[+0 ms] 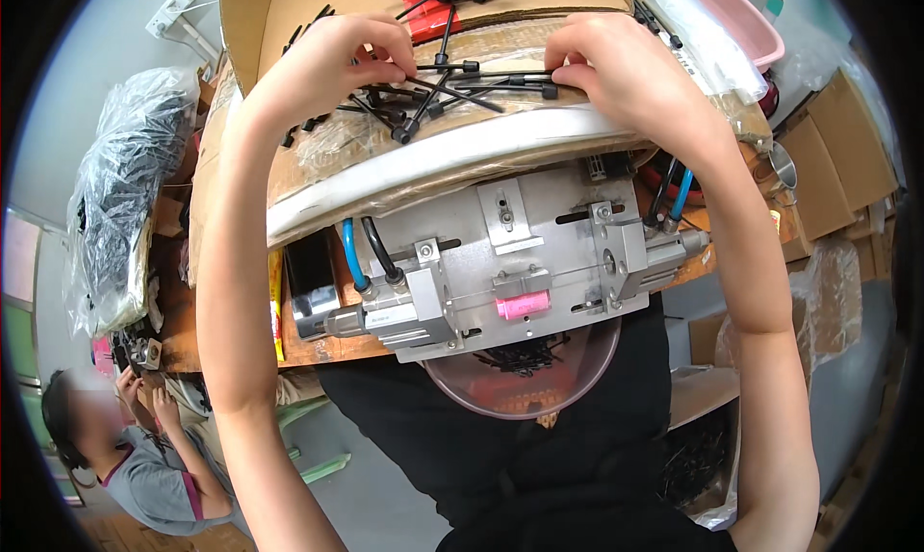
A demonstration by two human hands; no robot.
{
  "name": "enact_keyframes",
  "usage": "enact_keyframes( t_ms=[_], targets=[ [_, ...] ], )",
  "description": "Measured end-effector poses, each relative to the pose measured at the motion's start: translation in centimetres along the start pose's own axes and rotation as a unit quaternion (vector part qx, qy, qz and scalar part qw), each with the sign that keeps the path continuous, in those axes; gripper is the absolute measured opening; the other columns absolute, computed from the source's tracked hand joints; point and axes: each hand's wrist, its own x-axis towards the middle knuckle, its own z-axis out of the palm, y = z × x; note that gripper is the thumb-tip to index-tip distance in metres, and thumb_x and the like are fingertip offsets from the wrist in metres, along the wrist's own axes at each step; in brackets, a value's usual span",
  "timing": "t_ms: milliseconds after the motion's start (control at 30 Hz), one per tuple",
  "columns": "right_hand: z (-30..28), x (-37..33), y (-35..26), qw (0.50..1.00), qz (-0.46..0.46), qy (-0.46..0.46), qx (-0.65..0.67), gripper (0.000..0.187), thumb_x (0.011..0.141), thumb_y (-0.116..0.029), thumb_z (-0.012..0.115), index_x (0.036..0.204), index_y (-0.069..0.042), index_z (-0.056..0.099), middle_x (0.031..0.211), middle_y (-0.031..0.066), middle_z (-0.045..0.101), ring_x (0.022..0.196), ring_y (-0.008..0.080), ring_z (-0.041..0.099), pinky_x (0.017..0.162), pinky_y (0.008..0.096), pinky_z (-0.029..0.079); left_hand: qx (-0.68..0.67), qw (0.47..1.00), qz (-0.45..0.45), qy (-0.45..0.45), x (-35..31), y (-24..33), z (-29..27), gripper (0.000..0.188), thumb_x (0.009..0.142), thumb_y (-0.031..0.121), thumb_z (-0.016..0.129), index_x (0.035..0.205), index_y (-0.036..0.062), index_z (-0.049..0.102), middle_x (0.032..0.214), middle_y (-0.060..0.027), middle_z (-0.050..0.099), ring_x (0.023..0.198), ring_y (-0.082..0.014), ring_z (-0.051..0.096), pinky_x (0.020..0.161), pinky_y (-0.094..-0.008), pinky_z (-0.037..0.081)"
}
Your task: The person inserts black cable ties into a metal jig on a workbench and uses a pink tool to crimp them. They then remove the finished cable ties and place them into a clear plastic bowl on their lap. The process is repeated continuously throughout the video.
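Note:
Both hands are over a cardboard surface [322,153] strewn with thin black stems [409,124], some with round caps. My left hand [361,53] is closed, thumb and fingertips pinching the end of a capped black stem [448,67]. To the right, my right hand [602,66] is likewise closed in a pinch on the end of a thin black stem [515,73]. The fingers partly hide both gripped ends. Nearer to me stands a metal fixture [481,254] with a cylinder at each side and a pink piece [523,305] at its front middle.
A white padded edge [433,167] separates the cardboard from the fixture. Blue hoses [352,254] rise from it. Below sits a clear bowl [587,384] containing black parts. More stems fill a cardboard box [539,3] at the back. Another person [159,475] works at lower left.

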Motion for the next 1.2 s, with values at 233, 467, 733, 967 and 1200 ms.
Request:
enact_keyframes(
  t_ms=[233,467,733,967,1200],
  targets=[
    [0.1,-1.8,2.2,0.991,0.047,0.118,0.042,0.012,0.084,-0.004,0.065,0.094,0.0,0.06,0.08,0.0095,0.063,0.066,0.0196,0.053,0.064,0.0318,0.045,-0.101,0.987,-0.069,0.106,-3.3,2.3,2.2,0.022,0.086,-0.008,0.058,0.105,0.0013,0.065,0.105,-0.0064,0.066,0.097,-0.0155,0.062,0.085,-0.0267,0.05],
    [-0.9,-2.3,1.1,0.98,0.069,0.184,0.035,0.013,0.084,-0.006,0.067,0.096,-0.001,0.062,0.077,0.0036,0.061,0.065,0.011,0.049,0.061,0.0253,0.043,0.12,0.984,0.107,0.076,-1.5,1.4,1.7,0.024,0.079,-0.007,0.064,0.1,0.0043,0.067,0.104,-0.0092,0.064,0.098,-0.028,0.062,0.08,-0.0361,0.051],
    [-1.7,-4.3,1.8,0.964,0.109,0.228,0.077,0.017,0.088,-0.007,0.065,0.104,-0.002,0.065,0.079,-0.0012,0.061,0.068,0.006,0.05,0.063,0.0223,0.042,-0.021,0.984,-0.013,0.176,-0.8,2.4,2.0,0.014,0.088,-0.001,0.062,0.099,0.0036,0.068,0.097,-0.0081,0.068,0.086,-0.0139,0.064,0.077,-0.0256,0.05],
    [-2.4,-6.5,2.9,0.921,0.121,0.249,0.274,0.029,0.095,-0.009,0.058,0.124,-0.005,0.06,0.087,-0.0002,0.059,0.078,0.0042,0.051,0.068,0.0184,0.041,0.022,0.944,-0.11,0.31,-4.9,7.7,2.7,0.016,0.087,-0.001,0.064,0.103,0.001,0.067,0.091,-0.0077,0.069,0.079,-0.0125,0.064,0.071,-0.0266,0.052],
    [-3.1,-11.7,1.4,0.845,0.208,0.237,0.431,0.028,0.096,-0.01,0.059,0.121,0.004,0.058,0.096,0.0062,0.064,0.076,0.0046,0.053,0.064,0.0175,0.041,0.098,0.926,-0.123,0.342,-13.1,18.7,14.2,0.046,0.073,-0.004,0.073,0.118,-0.0023,0.065,0.091,-0.0095,0.064,0.077,-0.0187,0.061,0.064,-0.0301,0.052]
  ],
)
